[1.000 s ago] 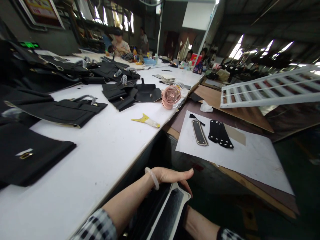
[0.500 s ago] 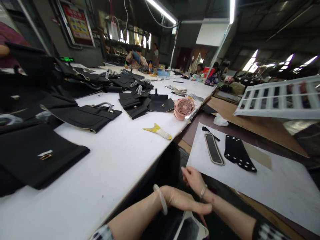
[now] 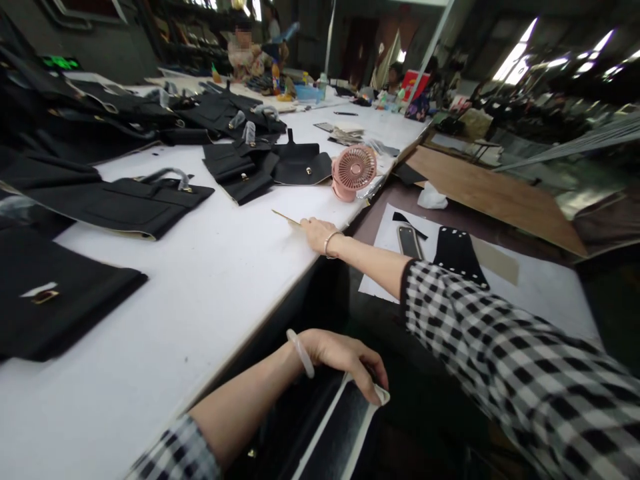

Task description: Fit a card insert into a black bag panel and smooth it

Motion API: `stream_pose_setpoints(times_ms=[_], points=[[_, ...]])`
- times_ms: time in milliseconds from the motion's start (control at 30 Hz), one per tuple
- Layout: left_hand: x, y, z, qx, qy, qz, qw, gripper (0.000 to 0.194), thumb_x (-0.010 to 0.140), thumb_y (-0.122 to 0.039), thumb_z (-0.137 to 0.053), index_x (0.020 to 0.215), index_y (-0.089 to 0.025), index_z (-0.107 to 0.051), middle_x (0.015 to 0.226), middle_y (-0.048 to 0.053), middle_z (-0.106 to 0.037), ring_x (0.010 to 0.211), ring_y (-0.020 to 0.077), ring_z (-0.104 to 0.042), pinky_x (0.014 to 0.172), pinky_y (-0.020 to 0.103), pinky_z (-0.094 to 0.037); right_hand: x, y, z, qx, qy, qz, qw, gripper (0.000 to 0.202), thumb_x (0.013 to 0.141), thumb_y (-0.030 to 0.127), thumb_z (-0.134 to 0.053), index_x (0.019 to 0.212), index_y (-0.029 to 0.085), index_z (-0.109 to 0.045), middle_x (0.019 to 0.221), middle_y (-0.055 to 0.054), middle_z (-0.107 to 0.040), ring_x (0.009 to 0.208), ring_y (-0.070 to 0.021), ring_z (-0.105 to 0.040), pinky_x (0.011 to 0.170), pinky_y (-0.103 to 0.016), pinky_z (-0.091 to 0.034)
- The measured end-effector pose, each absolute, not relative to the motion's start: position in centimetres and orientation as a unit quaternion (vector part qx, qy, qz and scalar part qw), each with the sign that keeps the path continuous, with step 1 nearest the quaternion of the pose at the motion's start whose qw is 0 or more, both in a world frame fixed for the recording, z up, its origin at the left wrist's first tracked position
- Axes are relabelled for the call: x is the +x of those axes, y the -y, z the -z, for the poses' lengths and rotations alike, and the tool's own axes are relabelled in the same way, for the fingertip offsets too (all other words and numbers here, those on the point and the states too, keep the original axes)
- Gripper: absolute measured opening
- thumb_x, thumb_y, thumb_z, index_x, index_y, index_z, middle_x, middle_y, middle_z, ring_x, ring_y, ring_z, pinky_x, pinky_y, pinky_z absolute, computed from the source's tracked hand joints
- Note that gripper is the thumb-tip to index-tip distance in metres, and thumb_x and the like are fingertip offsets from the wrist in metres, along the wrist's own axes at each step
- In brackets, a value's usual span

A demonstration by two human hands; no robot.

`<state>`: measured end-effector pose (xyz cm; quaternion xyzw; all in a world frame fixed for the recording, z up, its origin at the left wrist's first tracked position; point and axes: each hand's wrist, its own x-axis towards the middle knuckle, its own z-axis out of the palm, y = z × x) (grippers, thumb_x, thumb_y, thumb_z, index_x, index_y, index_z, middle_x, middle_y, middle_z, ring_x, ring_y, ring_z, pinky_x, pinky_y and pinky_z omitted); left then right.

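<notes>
My left hand (image 3: 350, 360), with a pale bangle at its wrist, curls its fingers round the upper corner of a black piece with white edges (image 3: 340, 427) below the table edge. Over the white table (image 3: 210, 313), my right hand (image 3: 319, 235) is closed on the near end of the yellow tool (image 3: 286, 217). The tool is seen edge-on, its far tip pointing left. Just beyond my right hand stands a pink fan (image 3: 354, 172). Black flat bag parts (image 3: 303, 165) lie behind the tool.
Black bags (image 3: 75, 300) cover the table's left side. To the right, a white sheet (image 3: 375, 273) holds a black strip and a black panel (image 3: 457, 252). Behind it lie a crumpled white wad (image 3: 432, 197) and a brown board (image 3: 490, 193). A person (image 3: 243, 57) sits at the far end.
My right hand has moved forward and left onto the table, taken hold of the yellow tool and tilted it up. My left hand has shifted slightly on the black piece. The view has tipped downward.
</notes>
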<state>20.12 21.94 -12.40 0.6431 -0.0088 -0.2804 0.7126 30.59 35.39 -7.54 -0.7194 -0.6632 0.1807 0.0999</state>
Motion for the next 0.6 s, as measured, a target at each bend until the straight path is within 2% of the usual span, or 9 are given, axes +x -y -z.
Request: stream_pose_setpoints(times_ms=[67,167,267,300,367,500,600], points=[[20.1,-21.9,12.2,0.646,-0.003,0.283,0.709,0.043,0.055,-0.039,-0.079,0.093,-0.021,-0.067,0.089,-0.003,-0.065,0.090,0.0196,-0.059,0.087,0.033,-0.044,33.1,-31.4,5.8,-0.714,0.652,-0.234,0.103,0.033,0.094,0.026,-0.060,0.125,0.015,-0.055,0.117,-0.010,-0.063,0.103,-0.0239,-0.063,0.089,-0.044,-0.054],[20.1,-21.8,12.0,0.647,-0.018,0.285,0.707,0.043,0.053,-0.037,-0.079,0.092,-0.021,-0.068,0.087,-0.003,-0.066,0.086,0.0181,-0.059,0.084,0.031,-0.045,37.7,-22.6,3.4,-0.700,0.610,-0.357,0.102,0.029,0.090,0.024,-0.052,0.117,0.013,-0.052,0.094,-0.008,-0.069,0.067,-0.0172,-0.067,0.059,-0.029,-0.057],[20.3,-21.8,11.9,0.645,-0.027,0.291,0.706,0.042,0.051,-0.035,-0.079,0.089,-0.020,-0.069,0.085,-0.003,-0.067,0.085,0.0176,-0.060,0.082,0.030,-0.046,41.1,-12.9,2.6,-0.681,0.565,-0.459,0.078,0.035,0.087,0.044,-0.051,0.101,0.011,-0.055,0.073,-0.007,-0.068,0.048,-0.0157,-0.061,0.042,-0.025,-0.051],[20.4,-21.8,11.9,0.643,-0.031,0.296,0.705,0.041,0.050,-0.034,-0.079,0.088,-0.020,-0.069,0.084,-0.003,-0.067,0.084,0.0173,-0.060,0.081,0.030,-0.047,41.5,-10.1,2.8,-0.674,0.543,-0.496,0.066,0.042,0.086,0.052,-0.053,0.097,0.012,-0.056,0.069,-0.007,-0.066,0.044,-0.0138,-0.058,0.038,-0.022,-0.048],[20.6,-21.8,11.7,0.641,-0.041,0.308,0.702,0.041,0.049,-0.033,-0.079,0.086,-0.020,-0.069,0.083,-0.003,-0.067,0.081,0.0164,-0.060,0.079,0.029,-0.048,41.3,-5.8,3.8,-0.667,0.474,-0.573,0.046,0.046,0.087,0.057,-0.054,0.096,0.013,-0.058,0.065,-0.003,-0.063,0.038,-0.0080,-0.050,0.033,-0.015,-0.039],[20.6,-21.8,10.8,0.652,-0.062,0.325,0.682,0.039,0.052,-0.034,-0.078,0.087,-0.020,-0.068,0.083,-0.003,-0.067,0.077,0.0155,-0.061,0.073,0.027,-0.048,38.0,-3.0,5.9,-0.681,0.419,-0.601,0.004,0.031,0.089,0.045,-0.054,0.090,0.014,-0.059,0.056,0.001,-0.057,0.034,-0.0069,-0.046,0.028,-0.012,-0.034],[20.5,-21.8,10.0,0.677,-0.080,0.321,0.658,0.034,0.055,-0.034,-0.079,0.082,-0.020,-0.065,0.078,-0.004,-0.065,0.072,0.0138,-0.058,0.066,0.024,-0.046,36.0,-3.5,6.9,-0.688,0.413,-0.597,0.020,0.028,0.091,0.042,-0.051,0.092,0.015,-0.060,0.053,0.002,-0.056,0.033,-0.0082,-0.047,0.026,-0.012,-0.033]])
